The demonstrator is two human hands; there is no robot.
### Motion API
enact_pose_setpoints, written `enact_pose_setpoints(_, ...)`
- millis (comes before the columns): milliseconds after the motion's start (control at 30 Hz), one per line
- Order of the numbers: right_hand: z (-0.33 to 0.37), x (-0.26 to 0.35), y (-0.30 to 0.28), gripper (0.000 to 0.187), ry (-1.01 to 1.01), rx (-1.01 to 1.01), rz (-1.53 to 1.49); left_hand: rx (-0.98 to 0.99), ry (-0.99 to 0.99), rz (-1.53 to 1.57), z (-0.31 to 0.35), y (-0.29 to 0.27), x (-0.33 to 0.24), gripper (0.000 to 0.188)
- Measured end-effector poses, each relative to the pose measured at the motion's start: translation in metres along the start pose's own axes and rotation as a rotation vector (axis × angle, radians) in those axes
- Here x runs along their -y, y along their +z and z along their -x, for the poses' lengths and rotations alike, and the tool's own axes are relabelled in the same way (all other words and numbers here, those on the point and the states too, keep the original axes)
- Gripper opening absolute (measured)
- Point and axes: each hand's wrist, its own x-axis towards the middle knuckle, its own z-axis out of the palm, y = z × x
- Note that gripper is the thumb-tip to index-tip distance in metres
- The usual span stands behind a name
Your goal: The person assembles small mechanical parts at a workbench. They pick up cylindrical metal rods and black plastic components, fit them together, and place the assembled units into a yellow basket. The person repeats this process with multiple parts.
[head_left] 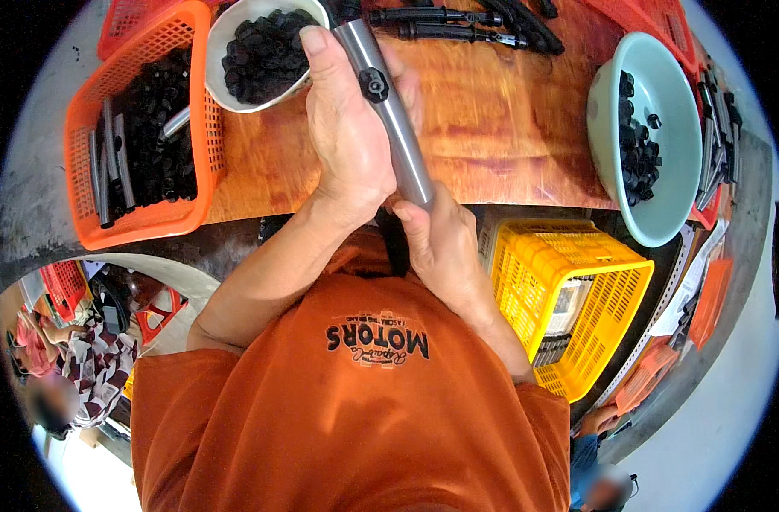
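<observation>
A smooth silver metal tube [404, 145] slants across the middle, above the table. On its upper part sits a small black fitting [374, 85] with a round hole. My left hand [348, 136] is closed around the tube's upper stretch, thumb laid along its side near the top end and fingers mostly behind it. My right hand [445, 243] wraps round the tube's lower end, which disappears inside the grip. Just left of the tube's top stands a white bowl [214, 77] filled with black plastic pieces [265, 55].
An orange basket [206, 128] with metal tubes and black parts stands at the left. To the right is a pale blue basin [681, 128] with black pieces; a yellow crate [615, 264] stands below. Black-and-silver rods [458, 32] lie along the far edge. Two other people are nearby.
</observation>
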Motion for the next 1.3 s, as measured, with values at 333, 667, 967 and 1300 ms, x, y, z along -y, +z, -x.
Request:
enact_pose_setpoints(333, 0.000, -0.017, 0.008, 0.045, -0.141, -0.116, 0.180, -0.098, -0.018, -0.044, 0.003, 0.007, 0.000, 0.063)
enact_pose_setpoints(667, -0.002, -0.015, 0.011, 0.043, -0.173, -0.115, 0.204, -0.112, -0.040, -0.068, 0.002, 0.001, -0.004, 0.063)
enact_pose_setpoints(967, -0.004, -0.017, 0.014, 0.046, -0.166, -0.099, 0.166, -0.089, -0.036, -0.121, 0.002, 0.001, -0.006, 0.062)
enact_pose_setpoints(1300, -0.005, -0.016, -0.009, 0.049, -0.178, -0.119, 0.081, -0.062, -0.235, 0.023, -0.010, -0.007, -0.007, 0.058)
